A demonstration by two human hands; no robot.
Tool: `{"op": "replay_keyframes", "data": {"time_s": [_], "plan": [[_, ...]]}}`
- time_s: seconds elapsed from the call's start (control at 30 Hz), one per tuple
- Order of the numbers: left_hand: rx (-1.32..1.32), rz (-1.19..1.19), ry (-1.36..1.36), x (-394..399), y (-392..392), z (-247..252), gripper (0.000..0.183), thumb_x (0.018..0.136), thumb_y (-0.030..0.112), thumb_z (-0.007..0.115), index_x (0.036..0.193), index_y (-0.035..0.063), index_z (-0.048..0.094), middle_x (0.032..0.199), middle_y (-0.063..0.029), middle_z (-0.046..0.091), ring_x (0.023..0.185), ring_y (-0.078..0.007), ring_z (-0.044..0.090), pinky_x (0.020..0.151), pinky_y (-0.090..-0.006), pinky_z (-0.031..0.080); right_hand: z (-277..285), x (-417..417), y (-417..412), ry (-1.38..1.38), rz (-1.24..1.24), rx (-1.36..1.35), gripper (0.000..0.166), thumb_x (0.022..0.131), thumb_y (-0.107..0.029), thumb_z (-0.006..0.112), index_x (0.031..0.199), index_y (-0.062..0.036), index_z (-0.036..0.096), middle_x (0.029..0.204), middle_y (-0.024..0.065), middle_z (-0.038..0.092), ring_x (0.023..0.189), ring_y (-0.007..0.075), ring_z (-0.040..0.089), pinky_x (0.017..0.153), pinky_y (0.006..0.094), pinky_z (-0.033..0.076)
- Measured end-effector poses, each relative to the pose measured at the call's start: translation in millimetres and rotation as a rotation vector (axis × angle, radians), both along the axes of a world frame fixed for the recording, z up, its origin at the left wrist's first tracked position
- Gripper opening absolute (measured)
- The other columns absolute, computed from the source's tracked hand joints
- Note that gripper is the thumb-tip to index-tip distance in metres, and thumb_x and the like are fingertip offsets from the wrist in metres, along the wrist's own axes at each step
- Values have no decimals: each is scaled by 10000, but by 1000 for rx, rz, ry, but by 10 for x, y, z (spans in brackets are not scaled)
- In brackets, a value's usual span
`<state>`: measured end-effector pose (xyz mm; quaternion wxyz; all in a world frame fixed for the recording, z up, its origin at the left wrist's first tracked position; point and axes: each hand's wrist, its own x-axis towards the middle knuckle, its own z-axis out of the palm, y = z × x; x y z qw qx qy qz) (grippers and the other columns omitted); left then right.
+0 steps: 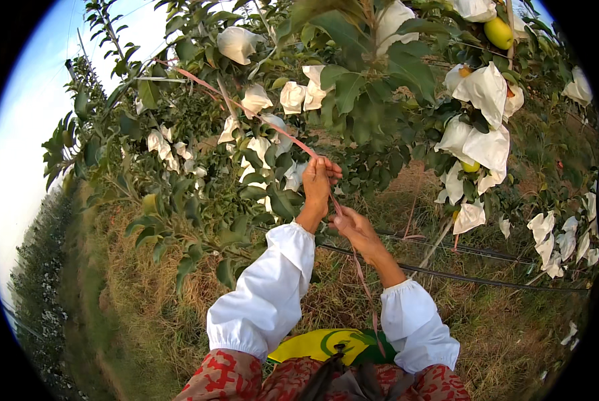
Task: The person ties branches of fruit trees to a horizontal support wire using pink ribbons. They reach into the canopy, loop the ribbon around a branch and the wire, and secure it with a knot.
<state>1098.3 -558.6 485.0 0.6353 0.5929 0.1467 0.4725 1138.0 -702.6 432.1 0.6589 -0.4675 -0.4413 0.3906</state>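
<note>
A pink plastic tie strip slants down from the branches at upper left to my hands. My left hand is closed around it, thumb uppermost. Just below and to the right, my right hand pinches the same strip between thumb and fingers. The strip's loose tail dangles past my right wrist towards a yellow and green apron or bag at my waist. Both forearms wear white sleeve covers. Between the two hands a short twisted length of strip shows.
Fruit trees with white-bagged fruit surround my hands. A bare yellow-green apple hangs at upper right. Dark horizontal lines run behind my right hand. Leafy branches reach in from the left, above dry grass.
</note>
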Motion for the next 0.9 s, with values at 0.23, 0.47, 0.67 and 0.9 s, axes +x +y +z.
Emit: {"op": "replay_keyframes", "data": {"time_s": [0.23,0.47,0.67,0.9], "plan": [[3,-117,-68,188,75,-527,244,975,279,408,850,80,473,756,-77,612,652,-152,572,623,-271,458,-628,-104,-15,771,106,-68,239,936,-297,511,863,-69,514,566,-75,307,422,33,269,371,193,207],[47,-169,-106,47,410,-728,262,965,225,448,813,17,494,759,-96,595,665,-161,545,623,-286,459,-1708,259,-72,894,100,3,219,945,-261,500,798,-98,502,561,-72,322,433,24,302,397,193,243],[22,-81,102,-112,524,-1145,236,961,211,461,819,36,529,798,-83,625,549,-64,467,470,-168,339,-2226,204,250,941,53,-87,203,922,-240,553,801,-81,520,556,-89,338,453,22,308,442,193,266],[-144,-265,287,200,440,-1886,295,976,241,418,859,-7,527,774,-107,615,569,-119,573,473,-225,460,-2347,374,758,1158,95,-27,167,909,-230,569,823,-97,518,588,-81,355,471,25,320,465,209,286]]}}
